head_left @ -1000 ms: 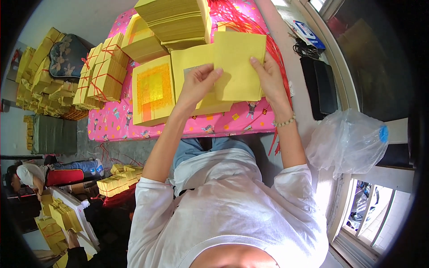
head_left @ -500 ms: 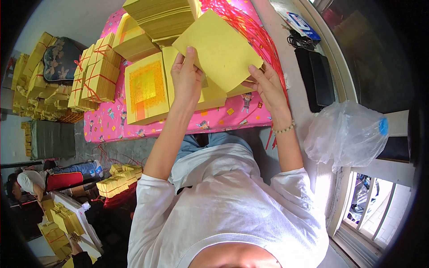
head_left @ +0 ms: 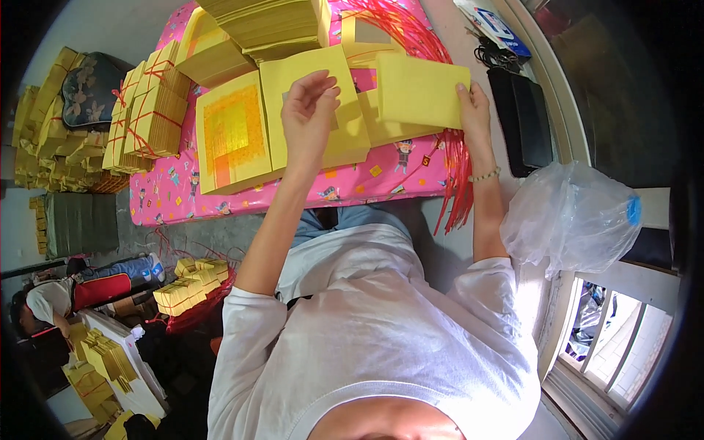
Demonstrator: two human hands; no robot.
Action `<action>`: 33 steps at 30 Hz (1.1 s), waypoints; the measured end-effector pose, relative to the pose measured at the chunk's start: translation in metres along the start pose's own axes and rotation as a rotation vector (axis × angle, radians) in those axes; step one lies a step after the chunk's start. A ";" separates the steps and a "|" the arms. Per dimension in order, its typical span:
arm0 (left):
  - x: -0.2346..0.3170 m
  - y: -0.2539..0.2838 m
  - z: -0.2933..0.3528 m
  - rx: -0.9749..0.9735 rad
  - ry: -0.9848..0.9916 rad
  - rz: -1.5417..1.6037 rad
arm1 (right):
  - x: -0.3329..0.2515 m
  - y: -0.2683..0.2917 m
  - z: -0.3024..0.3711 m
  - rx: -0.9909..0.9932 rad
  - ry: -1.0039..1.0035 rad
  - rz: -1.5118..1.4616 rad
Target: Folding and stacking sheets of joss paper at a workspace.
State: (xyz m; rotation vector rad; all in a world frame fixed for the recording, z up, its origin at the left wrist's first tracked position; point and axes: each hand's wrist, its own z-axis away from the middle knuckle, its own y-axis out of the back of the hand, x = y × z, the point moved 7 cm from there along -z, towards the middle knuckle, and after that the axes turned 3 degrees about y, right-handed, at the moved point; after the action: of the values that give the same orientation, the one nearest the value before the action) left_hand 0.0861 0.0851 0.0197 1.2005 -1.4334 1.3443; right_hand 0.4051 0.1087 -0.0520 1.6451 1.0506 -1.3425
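My right hand [head_left: 477, 117] grips a yellow paper sheet [head_left: 424, 92] by its right edge, thumb on top. The sheet lies over a low stack of yellow paper [head_left: 400, 133] at the right of the table. My left hand [head_left: 309, 106] hovers over the middle stack of yellow paper [head_left: 348, 143], its fingers loosely bent and apart, with nothing visible in them. Partly covered by that hand, a greyish square shows on the middle stack. Left of it sits a stack with an orange and gold square [head_left: 236, 132] on top.
A pink patterned tablecloth [head_left: 165, 198] covers the table. Tall yellow stacks [head_left: 268, 26] stand at the back, tied bundles [head_left: 150, 110] at left, red strips [head_left: 460, 172] at right. A plastic bag [head_left: 572, 220] lies by the window. Another person [head_left: 51, 301] works at lower left.
My left hand has let go of the sheet. My right hand has moved right with it, and the sheet now lies lower over the right stack, uncovering the middle one.
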 end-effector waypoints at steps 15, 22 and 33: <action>-0.002 0.042 0.022 -0.041 -0.062 -0.267 | 0.020 -0.050 0.016 -0.124 0.198 0.858; 0.017 0.041 0.036 -0.133 -0.170 -0.723 | 0.004 -0.056 0.024 -0.066 0.350 1.098; 0.014 0.042 0.043 -0.358 -0.254 -1.099 | -0.089 -0.085 0.064 -0.253 0.452 0.451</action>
State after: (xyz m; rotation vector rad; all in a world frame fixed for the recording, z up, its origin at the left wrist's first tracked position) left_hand 0.0438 0.0398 0.0196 1.5705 -0.8344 0.1803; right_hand 0.2935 0.0706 0.0205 1.8861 0.9683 -0.5352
